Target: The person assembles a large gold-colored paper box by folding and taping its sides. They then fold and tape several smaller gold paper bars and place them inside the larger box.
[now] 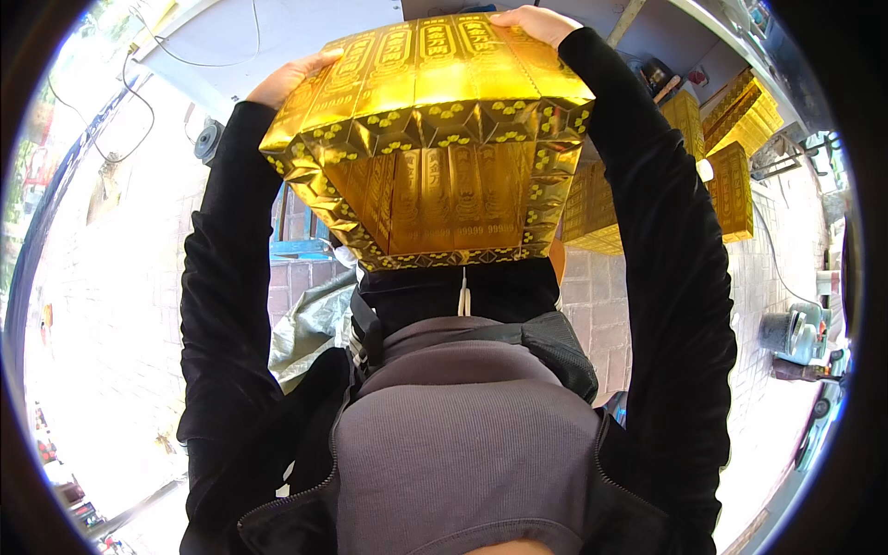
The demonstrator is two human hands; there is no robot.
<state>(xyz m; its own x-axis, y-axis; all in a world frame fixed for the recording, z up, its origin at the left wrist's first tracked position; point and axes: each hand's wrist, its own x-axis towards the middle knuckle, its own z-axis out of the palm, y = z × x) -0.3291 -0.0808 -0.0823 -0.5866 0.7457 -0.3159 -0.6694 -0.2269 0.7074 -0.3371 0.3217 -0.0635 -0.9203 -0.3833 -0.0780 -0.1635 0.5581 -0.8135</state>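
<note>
A large gold foil paper box (435,79) is held up in front of my chest, tilted so that its open side faces me. Zigzag folded foil edges frame the opening, and the hollow inside shows embossed gold panels. My left hand (285,81) grips the box's far left side, with the thumb on the upper face. At the far right edge, my right hand (538,23) is closed on the same box, fingers on top. The parts of both hands behind the box are hidden.
More gold boxes (733,192) stand to the right, some stacked. A pale tabletop (231,51) with a loose cable (139,88) lies at the far left. Below the box are a blue stool frame (298,248) and a grey-green sheet (313,324). A bucket (784,331) stands at far right.
</note>
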